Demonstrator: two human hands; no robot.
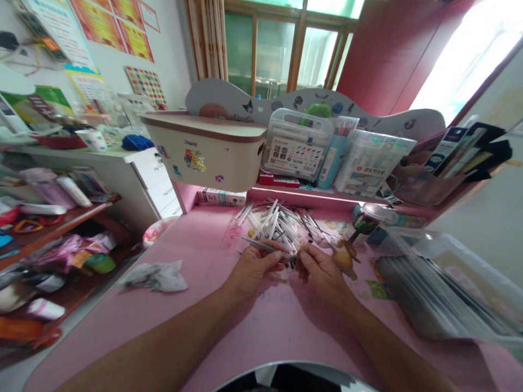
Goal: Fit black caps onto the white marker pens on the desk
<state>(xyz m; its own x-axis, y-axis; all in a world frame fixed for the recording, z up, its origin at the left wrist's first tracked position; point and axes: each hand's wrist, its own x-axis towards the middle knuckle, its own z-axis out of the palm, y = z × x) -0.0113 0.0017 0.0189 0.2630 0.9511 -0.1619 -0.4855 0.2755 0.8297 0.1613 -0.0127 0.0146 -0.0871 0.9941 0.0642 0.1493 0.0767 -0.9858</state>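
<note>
My left hand (254, 268) is closed around a slim whitish pen-like stick (267, 247), which points up and to the left. My right hand (321, 268) is pinched close beside the stick's right end, where something small and dark shows between the two hands. What the right fingertips grip is mostly hidden. Just beyond both hands lies a loose pile of thin white and black sticks (278, 220) on the pink desk (261, 326). A brownish-yellow figure-like object (344, 257) sits right of my right hand.
A clear plastic box (449, 250) with stacked dark, flat items stands on the right. A crumpled white tissue (157, 276) lies on the left. Behind, a shelf carries a lidded cream bin (208, 155), clear marker cases (298, 144) and a pen holder (429, 182). A can-like cup (368, 220) stands below.
</note>
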